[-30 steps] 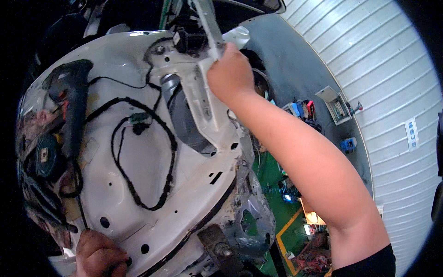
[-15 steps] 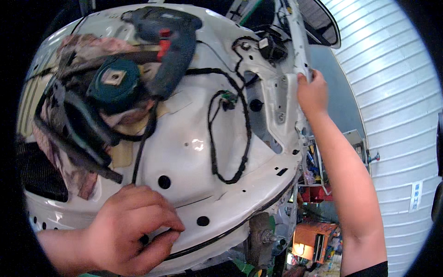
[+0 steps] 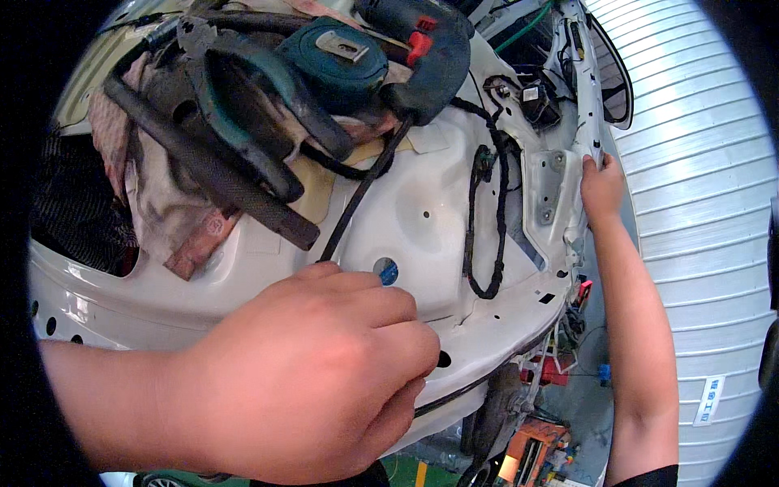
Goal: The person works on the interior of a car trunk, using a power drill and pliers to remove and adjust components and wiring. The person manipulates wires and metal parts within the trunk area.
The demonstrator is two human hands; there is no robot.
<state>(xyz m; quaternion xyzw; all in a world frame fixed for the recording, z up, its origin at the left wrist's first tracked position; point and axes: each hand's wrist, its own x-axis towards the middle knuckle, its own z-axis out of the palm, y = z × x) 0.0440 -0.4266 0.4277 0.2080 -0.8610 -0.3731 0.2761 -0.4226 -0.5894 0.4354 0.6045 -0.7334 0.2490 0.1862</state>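
My left hand [image 3: 316,373] is close to the camera, fingers curled inward over the white car body panel [image 3: 268,296]. A black power cord [image 3: 361,199] runs down from a dark blue power drill [image 3: 442,61] with a red switch and passes out of sight behind the knuckles; whether the fingers grip it is hidden. At the far right my right hand [image 3: 604,191] is closed around the edge of the white body frame [image 3: 586,122], thumb on the near side. A loop of black-taped wiring harness [image 3: 501,211] lies on the panel between the hands.
A teal tape measure [image 3: 337,61], teal-handled tools [image 3: 243,122] and a dark textured bar [image 3: 268,213] lie on a stained cloth [image 3: 154,174] on the panel. Below at right stands an orange box [image 3: 531,446]. A ribbed white wall [image 3: 690,243] rises beyond my right arm.
The view has shifted, so the tools and panel sit further right and higher. My left hand has moved nearer the camera and turned its back upward. My right hand still holds the frame.
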